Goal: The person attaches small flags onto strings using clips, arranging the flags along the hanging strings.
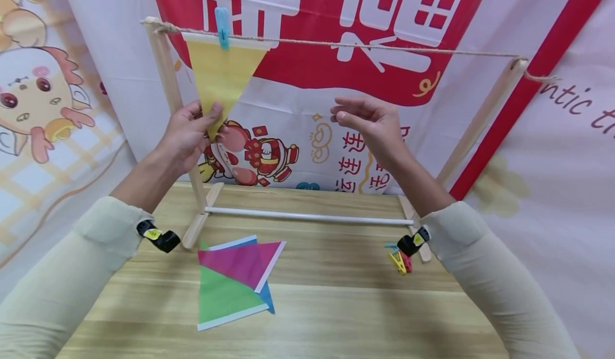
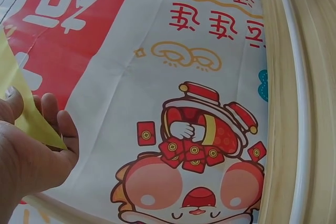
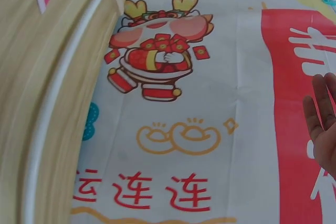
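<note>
Fingers of the left hand (image 1: pixel 184 134) pinch the yellow pennant (image 1: pixel 223 73) near its tip, upper left of frame; the loose right hand (image 1: pixel 377 124) seems empty. Hanging looks in hand, blue clip (image 1: pixel 222 27) on; next probably calls for gentle release.

The yellow pennant (image 1: pixel 223 73) has a white top band; its clothes peg (image 1: pixel 222 28) is light blue. White strips edge the magenta pennant (image 1: pixel 242 263), green pennant (image 1: pixel 223 297) and blue pennant (image 1: pixel 267 297). The bench (image 1: pixel 336 316) shows pale, streaky wood grain; the rod (image 1: pixel 307 217) is white, the sleeves (image 1: pixel 53 289) cream. White and red characters pattern the red-and-white backdrop (image 1: pixel 288 103).
</note>
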`<state>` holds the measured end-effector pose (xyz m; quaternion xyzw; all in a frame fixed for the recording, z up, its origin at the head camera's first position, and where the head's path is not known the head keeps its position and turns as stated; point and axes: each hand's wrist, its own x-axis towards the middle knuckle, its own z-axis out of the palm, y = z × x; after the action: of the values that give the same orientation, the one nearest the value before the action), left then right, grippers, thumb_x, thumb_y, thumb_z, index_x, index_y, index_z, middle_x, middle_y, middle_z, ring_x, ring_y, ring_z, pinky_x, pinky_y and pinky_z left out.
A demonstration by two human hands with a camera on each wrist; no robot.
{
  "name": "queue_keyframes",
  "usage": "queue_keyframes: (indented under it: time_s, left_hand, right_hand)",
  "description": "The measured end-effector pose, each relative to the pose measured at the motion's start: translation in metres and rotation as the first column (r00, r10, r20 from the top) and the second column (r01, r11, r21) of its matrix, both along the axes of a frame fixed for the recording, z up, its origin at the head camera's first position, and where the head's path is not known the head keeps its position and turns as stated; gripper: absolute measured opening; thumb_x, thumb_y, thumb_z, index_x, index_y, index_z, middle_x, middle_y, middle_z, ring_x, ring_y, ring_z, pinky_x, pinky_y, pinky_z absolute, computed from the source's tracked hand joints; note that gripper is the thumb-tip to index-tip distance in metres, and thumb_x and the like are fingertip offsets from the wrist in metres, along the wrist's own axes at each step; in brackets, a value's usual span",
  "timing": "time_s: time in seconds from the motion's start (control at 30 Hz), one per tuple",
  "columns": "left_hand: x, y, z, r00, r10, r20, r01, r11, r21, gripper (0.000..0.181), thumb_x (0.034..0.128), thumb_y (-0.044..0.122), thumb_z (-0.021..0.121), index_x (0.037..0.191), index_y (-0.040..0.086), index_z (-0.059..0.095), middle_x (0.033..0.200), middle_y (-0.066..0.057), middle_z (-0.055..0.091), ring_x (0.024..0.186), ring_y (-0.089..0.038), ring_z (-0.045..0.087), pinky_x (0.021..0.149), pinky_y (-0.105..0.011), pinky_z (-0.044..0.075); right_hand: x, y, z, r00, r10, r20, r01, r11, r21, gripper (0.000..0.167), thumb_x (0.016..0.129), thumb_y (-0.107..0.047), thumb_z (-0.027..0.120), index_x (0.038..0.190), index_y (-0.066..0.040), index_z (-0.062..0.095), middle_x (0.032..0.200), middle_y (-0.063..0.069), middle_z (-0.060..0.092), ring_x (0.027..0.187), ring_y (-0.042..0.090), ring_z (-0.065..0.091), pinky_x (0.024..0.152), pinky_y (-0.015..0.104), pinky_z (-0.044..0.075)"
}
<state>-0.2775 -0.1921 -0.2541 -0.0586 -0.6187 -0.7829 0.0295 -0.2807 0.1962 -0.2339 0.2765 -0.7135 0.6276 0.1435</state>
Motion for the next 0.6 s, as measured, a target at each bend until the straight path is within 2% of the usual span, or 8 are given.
queue_keyframes:
  time_s: [0.17, 0.33, 0.43, 0.6]
  left_hand:
    - [-0.001, 0.001, -0.004, 1.000, -0.009, -0.006, 0.009, 1.000, -0.010, 0.035, 0.0992, 0.041, 0.081, 0.123, 0.017, 0.072, 0.098, 0.004, 0.077, 0.084, -0.011, 0.077, 0.080, -0.023, 0.063]
    - [-0.001, 0.001, -0.007, 1.000, 0.000, -0.012, 0.000, 1.000, -0.021, 0.033, 0.0997, 0.042, 0.081, 0.120, 0.017, 0.072, 0.098, 0.004, 0.076, 0.086, -0.012, 0.075, 0.081, -0.023, 0.062]
    - [-0.001, 0.000, -0.009, 1.000, 0.001, -0.012, -0.001, 0.999, -0.037, 0.032, 0.1001, 0.042, 0.081, 0.118, 0.017, 0.073, 0.096, 0.004, 0.076, 0.086, -0.013, 0.074, 0.081, -0.024, 0.062]
    - [0.000, -0.004, -0.012, 1.000, 0.002, -0.010, -0.002, 0.997, -0.076, 0.031, 0.1010, 0.043, 0.079, 0.118, 0.017, 0.072, 0.094, 0.006, 0.076, 0.088, -0.013, 0.074, 0.080, -0.024, 0.062]
  right_hand:
    - [0.001, 0.010, -0.013, 1.000, 0.005, 0.023, -0.005, 1.000, -0.001, 0.041, 0.107, -0.017, 0.079, 0.144, 0.000, 0.074, 0.123, -0.002, 0.086, 0.113, 0.017, 0.084, 0.106, 0.027, 0.065]
    - [0.004, 0.020, -0.024, 0.999, -0.036, 0.022, 0.036, 0.999, 0.027, 0.040, 0.107, -0.019, 0.079, 0.143, -0.003, 0.076, 0.122, -0.005, 0.086, 0.115, 0.014, 0.084, 0.105, 0.025, 0.064]
    - [0.005, 0.026, -0.030, 0.998, -0.055, 0.016, 0.055, 0.998, 0.043, 0.039, 0.106, -0.020, 0.079, 0.141, -0.003, 0.077, 0.123, -0.004, 0.087, 0.117, 0.017, 0.084, 0.104, 0.024, 0.065]
    - [0.005, 0.038, -0.041, 0.997, -0.072, 0.041, 0.069, 0.996, 0.063, 0.036, 0.108, -0.016, 0.077, 0.141, -0.001, 0.077, 0.119, -0.005, 0.087, 0.113, 0.016, 0.084, 0.100, 0.022, 0.065]
